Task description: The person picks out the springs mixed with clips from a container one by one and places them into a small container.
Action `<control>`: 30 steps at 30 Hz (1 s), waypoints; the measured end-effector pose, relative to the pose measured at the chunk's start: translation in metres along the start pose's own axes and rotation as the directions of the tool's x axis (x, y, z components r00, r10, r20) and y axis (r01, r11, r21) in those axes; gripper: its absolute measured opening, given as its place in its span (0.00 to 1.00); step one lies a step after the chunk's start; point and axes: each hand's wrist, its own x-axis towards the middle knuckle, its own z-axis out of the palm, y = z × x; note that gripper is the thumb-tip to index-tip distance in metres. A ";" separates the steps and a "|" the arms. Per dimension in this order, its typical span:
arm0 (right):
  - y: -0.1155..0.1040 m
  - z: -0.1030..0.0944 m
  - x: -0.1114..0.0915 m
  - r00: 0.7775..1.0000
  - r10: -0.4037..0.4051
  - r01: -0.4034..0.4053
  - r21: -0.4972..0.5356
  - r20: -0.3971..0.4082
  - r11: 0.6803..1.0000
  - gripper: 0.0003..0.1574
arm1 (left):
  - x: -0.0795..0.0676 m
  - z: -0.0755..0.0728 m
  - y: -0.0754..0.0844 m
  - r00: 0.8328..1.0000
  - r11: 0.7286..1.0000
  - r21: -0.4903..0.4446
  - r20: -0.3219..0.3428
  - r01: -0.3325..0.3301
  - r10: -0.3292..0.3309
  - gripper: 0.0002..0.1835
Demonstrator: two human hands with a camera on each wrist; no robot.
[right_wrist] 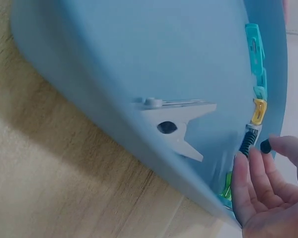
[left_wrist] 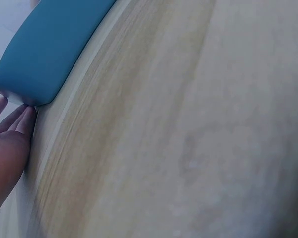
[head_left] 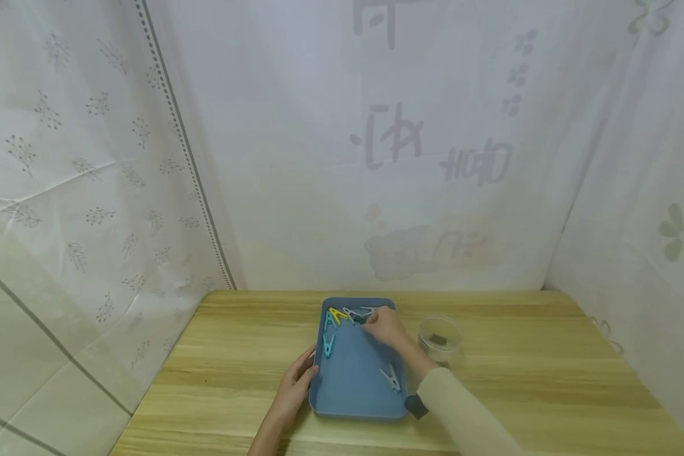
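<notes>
A blue tray (head_left: 359,386) stands on the wooden table. My left hand (head_left: 291,386) holds its left side, the thumb at the rim and the other fingers low against the outer wall (left_wrist: 44,54). Over the tray's far right part, my right hand (right_wrist: 273,183) pinches a small black piece (right_wrist: 265,145) between thumb and fingertips. Beside those fingertips lies a dark ridged piece (right_wrist: 247,142). Clothespins line the far and left walls: a yellow one (head_left: 336,315), teal ones (head_left: 328,346), grey ones (head_left: 350,313) and a green one (right_wrist: 227,186). A grey clothespin (head_left: 391,379) lies near the right wall.
Right of the tray stands a clear round container (head_left: 440,332) with dark pieces (head_left: 437,339) inside. A dark object (head_left: 416,406) shows by the tray's near right corner, partly behind the right sleeve (head_left: 462,405). Patterned curtains (head_left: 296,158) hang behind the table (head_left: 547,380).
</notes>
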 end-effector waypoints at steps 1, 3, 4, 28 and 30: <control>0.000 -0.001 0.000 1.000 0.003 -0.003 0.018 0.003 1.000 0.13 | 0.000 0.000 0.000 1.000 1.000 0.000 0.001 0.000 0.000 0.29; -0.001 -0.002 -0.001 1.000 0.006 -0.007 0.061 0.012 0.998 0.10 | 0.000 0.000 0.001 1.000 1.000 -0.002 0.004 -0.001 0.001 0.29; -0.001 -0.003 -0.002 1.000 -0.002 0.000 0.081 0.015 0.997 0.09 | 0.000 0.000 0.001 1.000 1.000 -0.002 0.005 -0.001 0.001 0.29; -0.015 -0.017 -0.019 0.999 0.006 0.004 0.197 -0.050 0.980 0.09 | -0.003 -0.001 0.001 0.999 0.999 -0.033 0.036 -0.002 0.004 0.30; -0.017 -0.018 -0.020 0.998 -0.005 0.016 0.194 -0.057 0.981 0.08 | -0.003 -0.001 0.001 0.999 0.999 -0.034 0.033 -0.001 0.002 0.30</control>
